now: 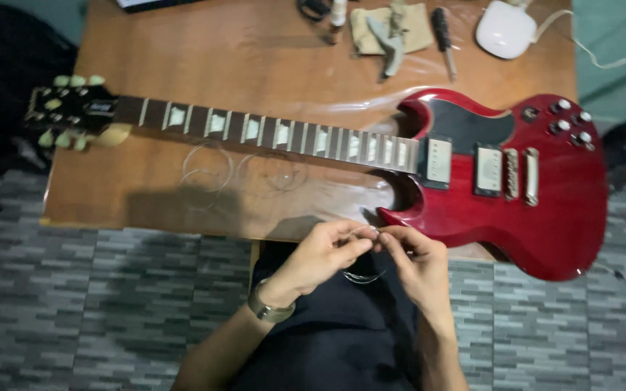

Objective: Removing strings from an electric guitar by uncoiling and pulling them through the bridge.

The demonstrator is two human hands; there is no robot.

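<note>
Your left hand (320,253) and right hand (418,257) meet just below the near edge of the worktop (168,43), above your dark lap. Both are pinching a thin coiled guitar string (362,275): the fingertips of each hand close on the wire where they come together, and a loop of it hangs down between the two hands. A wristwatch (269,310) sits on your left wrist.

On the wooden worktop lies a red electric guitar (545,210), flat, its body to the right and partly overhanging the near edge, its neck running left to the headstock (74,108). The neck shows no strings that you can make out. Two more coiled strings (208,170) rest on the wood just in front of the neck. Along the far edge sit a folded cloth (418,29) with a grey tool on it, a screwdriver (443,40) just beside it, and a white rounded device (505,29) with a cable.
</note>
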